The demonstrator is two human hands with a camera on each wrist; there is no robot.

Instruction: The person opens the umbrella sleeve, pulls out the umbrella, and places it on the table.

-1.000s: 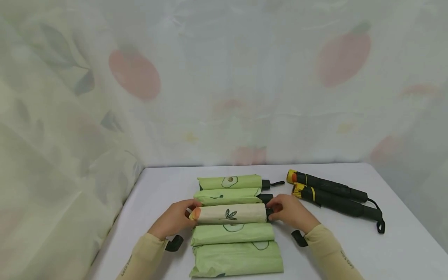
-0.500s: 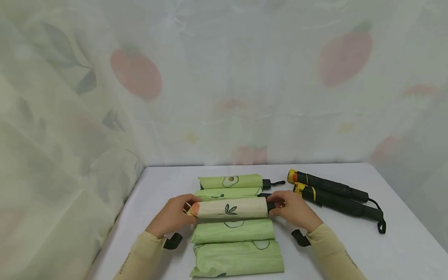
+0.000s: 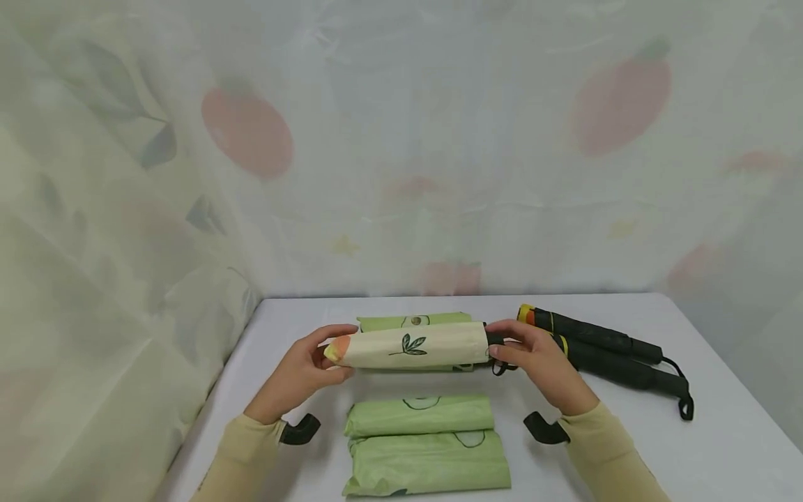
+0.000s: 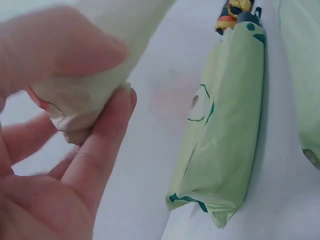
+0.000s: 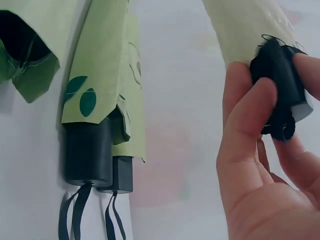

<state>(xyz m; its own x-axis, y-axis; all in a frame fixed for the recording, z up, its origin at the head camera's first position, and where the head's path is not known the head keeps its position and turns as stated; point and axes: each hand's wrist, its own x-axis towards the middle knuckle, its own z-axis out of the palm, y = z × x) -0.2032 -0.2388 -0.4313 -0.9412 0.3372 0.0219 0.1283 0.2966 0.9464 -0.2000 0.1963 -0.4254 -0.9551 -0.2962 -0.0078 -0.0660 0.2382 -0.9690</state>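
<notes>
A folded cream umbrella [image 3: 410, 348] with a leaf print is held level between both hands, raised over the table. My left hand [image 3: 297, 373] grips its peach-coloured tip end, thumb on one side and fingers on the other. At the opposite end, my right hand [image 3: 546, 362] pinches the short black handle [image 5: 290, 80], seen close up in the right wrist view. Behind the cream umbrella, a green avocado-print umbrella [image 3: 414, 321] is partly covered, and another one beyond it shows only as a strip. Nearer lie two more folded green umbrellas, one [image 3: 420, 416] just behind the other [image 3: 433, 464].
At the right, two black folded umbrellas with yellow ends lie slantwise, a rear one [image 3: 590, 331] and a front one [image 3: 621, 366]. The white table [image 3: 288, 321] ends against a pale fruit-print curtain [image 3: 401, 139]. Another curtain side [image 3: 113, 314] hangs along the left.
Both hands have lifted the cream umbrella out of the row of green ones and moved it up and away toward the back. A gap now shows where it lay.
</notes>
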